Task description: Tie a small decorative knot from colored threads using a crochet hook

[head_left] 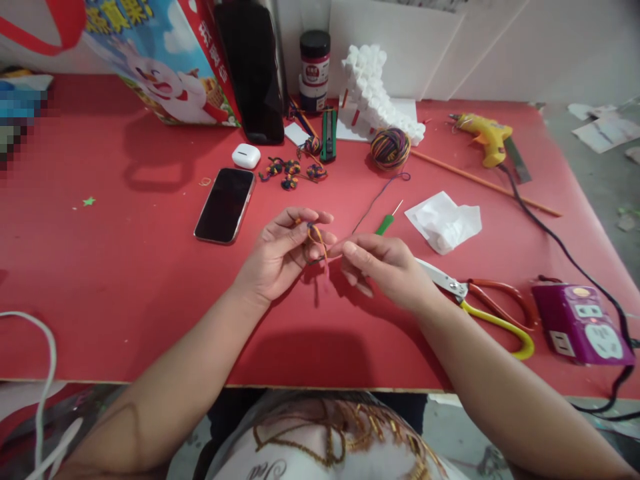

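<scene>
My left hand (280,253) pinches a looped multicoloured yarn (318,239) between thumb and fingers, its orange loop facing up. Close beside it on the right, my right hand (380,267) has thumb and index finger pressed together on the same yarn. A dark strand of it runs up the red table toward the multicoloured yarn ball (391,148). Just above my right hand lies a hook with a green handle (385,225). Several small knotted yarn pieces (291,171) lie beyond my left hand.
A phone (225,205) and white earbud case (246,157) lie left. Scissors (453,285), crumpled tissue (443,222), a purple power socket (583,323) and a yellow glue gun (487,137) with black cord are right. A jar (315,71), upright phone (251,73) and white model (373,87) stand behind.
</scene>
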`<state>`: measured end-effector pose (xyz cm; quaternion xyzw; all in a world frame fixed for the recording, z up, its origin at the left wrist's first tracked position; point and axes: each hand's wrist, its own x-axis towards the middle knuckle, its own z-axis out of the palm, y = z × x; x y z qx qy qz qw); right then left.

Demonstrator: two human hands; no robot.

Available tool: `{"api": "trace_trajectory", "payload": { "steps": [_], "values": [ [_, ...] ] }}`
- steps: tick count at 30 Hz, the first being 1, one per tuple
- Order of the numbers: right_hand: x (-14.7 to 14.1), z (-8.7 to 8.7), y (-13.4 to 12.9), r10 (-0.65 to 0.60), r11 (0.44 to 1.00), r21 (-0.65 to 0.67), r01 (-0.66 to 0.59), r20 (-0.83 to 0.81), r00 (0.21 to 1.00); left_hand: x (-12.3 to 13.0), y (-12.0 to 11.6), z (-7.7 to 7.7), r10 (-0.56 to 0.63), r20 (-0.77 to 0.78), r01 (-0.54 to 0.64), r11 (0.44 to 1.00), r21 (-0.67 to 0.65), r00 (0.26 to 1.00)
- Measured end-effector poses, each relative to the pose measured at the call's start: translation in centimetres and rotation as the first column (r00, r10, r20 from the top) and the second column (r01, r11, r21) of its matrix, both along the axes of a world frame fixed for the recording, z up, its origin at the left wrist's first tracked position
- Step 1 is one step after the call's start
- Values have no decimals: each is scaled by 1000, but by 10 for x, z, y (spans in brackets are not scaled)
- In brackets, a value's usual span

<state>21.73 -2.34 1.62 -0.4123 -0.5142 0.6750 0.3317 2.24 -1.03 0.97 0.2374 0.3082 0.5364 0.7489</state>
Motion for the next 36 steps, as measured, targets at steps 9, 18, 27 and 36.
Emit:
{"api": "trace_trajectory", "payload": {
  "steps": [9, 18, 27, 36],
  "values": [
    [5, 1, 1, -88, 996, 17, 91, -113, 990, -9, 11, 2, 145, -111, -141, 989, 43, 983],
    [-9, -9, -5, 53, 993, -97, -71, -178, 983, -3, 0, 1, -54, -1, 54, 994, -94, 999],
    [6, 2, 7, -234, 972, -15, 234, -132, 963, -6, 7, 6, 56, -54, -63, 987, -146, 997],
    [13, 5, 10, -294, 956, -53, 290, -259, 920, -8, 10, 2, 91, -140, -120, 968, -222, 986]
  ]
}}
